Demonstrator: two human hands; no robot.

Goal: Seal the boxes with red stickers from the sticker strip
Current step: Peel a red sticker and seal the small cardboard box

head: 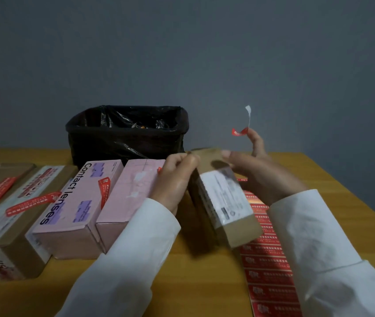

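- A raised finger of the right hand (254, 165) carries a curled red sticker (239, 132) stuck to its tip, the sticker's white underside curling upward above the far end of the box; the hand's other fingers reach forward, loosely straight, over the box's far end.
- The left hand (175, 177) curls its fingers around the far left corner of a brown cardboard box with a white shipping label (222, 197), which is blurred and tilted above the table.
- Just right of the box, partly beneath it and the right white sleeve (314, 243), a long strip of red stickers (266, 266) lies flat on the yellow wooden table (195, 282).
- Left of the left hand stand two pink boxes (79, 207) and two brown boxes (10, 225), red stickers across their tops.
- Behind them sits a bin lined with a black plastic bag (127, 133).
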